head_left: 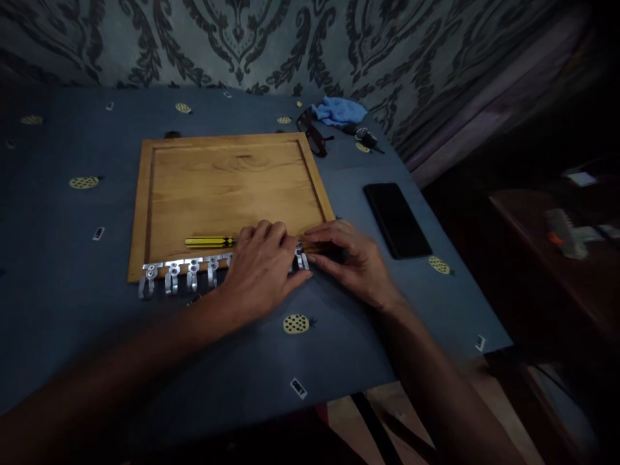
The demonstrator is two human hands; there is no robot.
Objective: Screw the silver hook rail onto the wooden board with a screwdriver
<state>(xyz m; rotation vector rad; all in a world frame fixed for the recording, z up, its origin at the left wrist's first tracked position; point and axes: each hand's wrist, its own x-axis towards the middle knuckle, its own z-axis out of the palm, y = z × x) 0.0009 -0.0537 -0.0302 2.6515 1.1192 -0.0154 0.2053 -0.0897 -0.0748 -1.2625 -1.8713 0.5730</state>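
A wooden panel [227, 194] with a raised frame lies flat on the table. Along its near edge runs a metal hook rail [175, 263] with several hooks. My left hand [264, 268] is closed over the middle of this rail, its curled fingertips hidden and its thumb in front. At the rail's right end, my right hand [353, 261] has its thumb and fingers closed around the end near the last visible hook; the exact contact is hard to see. A yellow-and-black screwdriver [208, 242] lies on the panel, partly covered by my left hand.
The blue tablecloth [62, 278] has a pineapple print. To the right rests a black phone [398, 221]. Behind the panel are sunglasses [316, 139], a blue cloth [341, 111] and keys [367, 137]. A patterned wall [237, 45] borders the table's far side.
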